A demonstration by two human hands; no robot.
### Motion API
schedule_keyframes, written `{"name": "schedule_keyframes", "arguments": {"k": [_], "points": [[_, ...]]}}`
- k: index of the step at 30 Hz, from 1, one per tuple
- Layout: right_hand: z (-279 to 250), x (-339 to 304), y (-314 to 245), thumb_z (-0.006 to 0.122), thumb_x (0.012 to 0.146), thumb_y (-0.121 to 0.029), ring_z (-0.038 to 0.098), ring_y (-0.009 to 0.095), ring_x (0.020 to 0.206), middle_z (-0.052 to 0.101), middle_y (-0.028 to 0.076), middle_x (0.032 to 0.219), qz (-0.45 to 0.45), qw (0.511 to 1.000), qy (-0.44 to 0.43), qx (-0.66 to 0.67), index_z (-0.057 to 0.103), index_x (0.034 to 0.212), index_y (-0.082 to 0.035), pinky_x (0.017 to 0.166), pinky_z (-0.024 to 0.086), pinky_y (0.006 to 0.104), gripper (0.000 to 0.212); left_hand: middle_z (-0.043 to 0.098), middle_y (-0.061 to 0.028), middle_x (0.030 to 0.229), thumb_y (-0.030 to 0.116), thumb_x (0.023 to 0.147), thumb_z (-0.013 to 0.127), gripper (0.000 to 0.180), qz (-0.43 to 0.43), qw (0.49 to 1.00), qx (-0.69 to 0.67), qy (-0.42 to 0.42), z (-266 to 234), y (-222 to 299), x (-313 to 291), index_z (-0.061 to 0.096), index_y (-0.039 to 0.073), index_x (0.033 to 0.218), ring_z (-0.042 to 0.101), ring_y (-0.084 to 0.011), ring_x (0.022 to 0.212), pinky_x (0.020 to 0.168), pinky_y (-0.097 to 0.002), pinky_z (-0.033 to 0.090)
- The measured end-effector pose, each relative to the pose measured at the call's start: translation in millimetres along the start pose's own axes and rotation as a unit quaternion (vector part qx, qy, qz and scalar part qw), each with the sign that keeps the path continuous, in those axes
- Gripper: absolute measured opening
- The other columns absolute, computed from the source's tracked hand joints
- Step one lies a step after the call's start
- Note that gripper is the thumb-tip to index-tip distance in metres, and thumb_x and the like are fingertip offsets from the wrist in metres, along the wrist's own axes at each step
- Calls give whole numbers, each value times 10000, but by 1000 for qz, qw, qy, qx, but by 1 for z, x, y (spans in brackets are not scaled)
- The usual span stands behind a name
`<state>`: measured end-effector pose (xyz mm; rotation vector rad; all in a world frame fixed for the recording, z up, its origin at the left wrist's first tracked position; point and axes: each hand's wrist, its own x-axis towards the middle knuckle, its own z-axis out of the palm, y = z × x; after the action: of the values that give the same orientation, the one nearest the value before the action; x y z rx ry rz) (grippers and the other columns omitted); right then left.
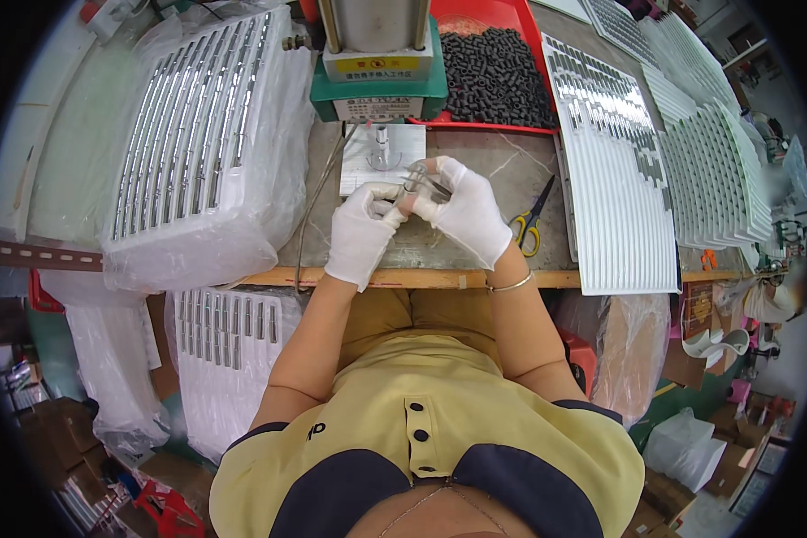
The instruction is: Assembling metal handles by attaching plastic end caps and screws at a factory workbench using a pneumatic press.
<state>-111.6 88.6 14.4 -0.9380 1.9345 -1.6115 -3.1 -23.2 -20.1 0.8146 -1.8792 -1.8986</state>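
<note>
My two hands meet in front of the press, both in white gloves with some bare fingertips. My right hand (468,212) is closed around a slim grey metal tool (436,186), perhaps tweezers, whose tip points at my left fingers. My left hand (365,228) is pinched closed beside it; what sits between its fingertips is too small and covered to name. Just beyond them, a short shiny metal post (383,136) stands upright on a pale metal base plate (359,170) under the press.
A green and silver press (378,85) rises at the back centre. Behind it sits a red tray (548,81) of small black cylinders. Scissors (531,224) lie by my right wrist. Ridged white trays (614,215) with chrome tubes stand right; a plastic-wrapped tray stack (242,211) stands left.
</note>
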Motion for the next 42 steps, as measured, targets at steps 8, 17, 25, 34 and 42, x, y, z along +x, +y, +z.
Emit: {"name": "schedule_keyframes", "arguments": {"k": [8,17,25,34,42], "points": [[4,40,5,707,788,-85,558,55,683,666,56,794,-6,999,44,-30,629,952,16,632,475,236,208,639,-85,783,207,716,764,400,323,869,342,152,-24,21,54,599,58,1048,630,-279,734,730,-347,510],[27,73,19,726,753,-183,615,216,769,652,142,882,6,982,5,-189,615,1035,17,718,485,297,363,607,-102,1013,124,943,489,253,27,998,2,50,-54,20,44,442,24,1170,650,-157,843,579,-260,540],[11,28,26,758,724,-203,620,140,843,666,143,990,-23,998,61,-12,563,1168,48,750,491,258,546,620,-91,978,129,898,563,269,-1,996,-61,-72,-56,15,-8,491,-7,1119,573,-90,668,495,-184,416],[6,-22,4,682,822,-120,512,47,718,627,-9,809,69,986,-27,148,645,943,7,640,434,215,179,625,-14,778,102,804,702,208,67,984,151,-61,-7,10,-26,587,19,956,535,-63,623,546,-213,436],[2,-35,2,507,952,-324,557,96,700,630,15,819,56,970,49,230,618,1075,-1,645,465,240,363,622,-33,820,167,856,639,244,-45,983,-63,-165,-10,12,-33,580,3,1027,543,-72,636,542,-199,442]]}}
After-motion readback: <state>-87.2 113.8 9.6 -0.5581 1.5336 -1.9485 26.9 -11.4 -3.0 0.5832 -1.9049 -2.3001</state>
